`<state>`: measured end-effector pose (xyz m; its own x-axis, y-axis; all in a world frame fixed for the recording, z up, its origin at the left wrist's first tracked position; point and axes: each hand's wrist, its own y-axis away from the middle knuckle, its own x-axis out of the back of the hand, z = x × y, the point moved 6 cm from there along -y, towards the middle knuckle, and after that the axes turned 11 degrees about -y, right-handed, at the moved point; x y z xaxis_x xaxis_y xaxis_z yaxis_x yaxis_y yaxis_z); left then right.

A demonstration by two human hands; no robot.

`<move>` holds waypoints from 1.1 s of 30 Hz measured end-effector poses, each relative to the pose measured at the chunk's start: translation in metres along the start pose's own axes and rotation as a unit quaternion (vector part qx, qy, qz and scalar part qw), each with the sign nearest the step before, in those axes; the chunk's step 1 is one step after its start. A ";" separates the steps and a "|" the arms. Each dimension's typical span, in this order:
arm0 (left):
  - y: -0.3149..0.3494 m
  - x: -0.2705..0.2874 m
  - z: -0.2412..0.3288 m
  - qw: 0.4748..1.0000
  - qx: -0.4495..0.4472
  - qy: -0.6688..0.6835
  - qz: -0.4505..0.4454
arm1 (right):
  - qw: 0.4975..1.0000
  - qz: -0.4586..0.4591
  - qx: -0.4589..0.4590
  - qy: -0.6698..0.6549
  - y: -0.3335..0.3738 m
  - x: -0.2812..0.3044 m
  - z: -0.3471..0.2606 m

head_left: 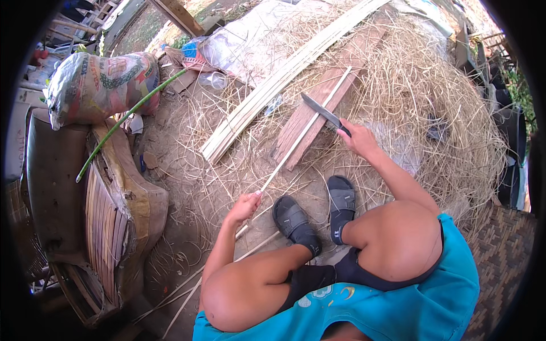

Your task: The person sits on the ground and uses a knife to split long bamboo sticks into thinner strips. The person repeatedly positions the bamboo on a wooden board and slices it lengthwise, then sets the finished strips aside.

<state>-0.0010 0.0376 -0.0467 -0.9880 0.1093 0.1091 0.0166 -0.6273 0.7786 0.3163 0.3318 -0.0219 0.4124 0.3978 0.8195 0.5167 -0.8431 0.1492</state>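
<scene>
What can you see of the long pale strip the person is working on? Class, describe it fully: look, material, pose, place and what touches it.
The strip is long, thin and pale, and looks like split bamboo or cane. It runs diagonally from the left hand, which grips its lower part, up to the right across a reddish wooden plank. A knife in the right hand lies across it near its upper part. Straw-like shavings surround it.

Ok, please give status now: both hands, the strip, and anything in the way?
Left hand gripping long pale bamboo strip. Right hand holding dark-bladed knife against strip, over reddish wooden plank. Loose straw shavings all around.
</scene>
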 end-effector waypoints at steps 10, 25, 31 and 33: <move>0.055 0.027 -0.096 0.992 -0.021 -0.068 0.103 | 0.992 0.089 -0.004 -0.092 -0.004 0.070 0.044; -0.006 -0.017 0.030 0.987 -0.086 -0.090 0.102 | 0.985 0.101 -0.140 -0.020 -0.023 0.118 0.112; -0.002 0.013 0.010 0.999 -0.003 0.026 0.022 | 0.994 -0.001 0.073 -0.080 0.027 -0.003 -0.033; -0.013 0.014 0.003 0.995 0.037 0.077 -0.046 | 0.995 -0.001 0.084 -0.061 0.035 -0.009 -0.028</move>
<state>-0.0144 0.0498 -0.0535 -0.9976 0.0409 -0.0562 -0.0695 -0.5601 0.8255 0.3097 0.2891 -0.0089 0.4941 0.4484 0.7449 0.6312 -0.7742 0.0473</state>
